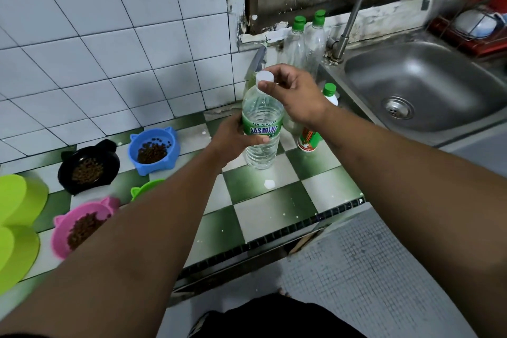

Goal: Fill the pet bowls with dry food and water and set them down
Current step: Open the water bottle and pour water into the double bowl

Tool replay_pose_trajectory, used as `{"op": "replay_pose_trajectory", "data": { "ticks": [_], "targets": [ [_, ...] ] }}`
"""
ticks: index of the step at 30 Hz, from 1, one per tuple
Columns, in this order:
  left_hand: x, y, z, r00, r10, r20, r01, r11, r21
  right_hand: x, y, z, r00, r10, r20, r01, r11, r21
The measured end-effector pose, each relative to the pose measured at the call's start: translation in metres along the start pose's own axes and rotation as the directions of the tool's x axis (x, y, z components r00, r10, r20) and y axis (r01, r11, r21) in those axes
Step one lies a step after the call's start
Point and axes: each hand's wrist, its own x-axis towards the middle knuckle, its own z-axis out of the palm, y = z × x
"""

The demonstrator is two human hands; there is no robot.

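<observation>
A clear water bottle (261, 151) with a green label stands on the checkered counter (277, 208). My left hand (233, 140) grips its body at the label. My right hand (296, 93) pinches the white cap (265, 77) on top of the bottle. To the left sit a blue bowl (142, 162), a black bowl (109, 156) and a pink bowl (61, 239), each holding brown dry food. A green bowl (144, 189) is mostly hidden behind my left forearm; its contents do not show.
Lime-green mats or lids (19, 217) lie at the far left. Two empty green-capped bottles (304, 44) stand by the tiled wall, a smaller labelled bottle (308, 140) behind my right wrist. A steel sink (417, 82) with tap (354, 8) lies right, a dish rack (472, 27) beyond.
</observation>
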Motion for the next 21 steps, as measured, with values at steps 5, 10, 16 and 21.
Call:
{"op": "replay_pose_trajectory", "data": {
  "ticks": [5, 10, 16, 21],
  "targets": [
    [0.001, -0.003, 0.0, 1.0, 0.007, 0.004, -0.007, 1.0, 0.013, 0.003, 0.001, -0.007, 0.998, -0.012, 0.056, 0.014, 0.999, -0.039],
    [0.003, -0.003, -0.001, 1.0, 0.0, 0.023, 0.0, 1.0, 0.01, 0.005, 0.005, -0.002, 0.999, -0.031, -0.02, 0.03, 0.999, -0.036],
    [0.004, -0.005, 0.01, 1.0, 0.024, -0.006, -0.024, 1.0, 0.006, 0.004, 0.01, 0.008, 0.984, -0.031, -0.174, 0.032, 0.999, -0.001],
    [0.006, -0.002, 0.022, 0.996, 0.038, -0.08, -0.038, 0.999, -0.003, 0.005, 0.011, 0.013, 0.984, -0.045, -0.17, 0.043, 0.999, -0.011]
  ]
}}
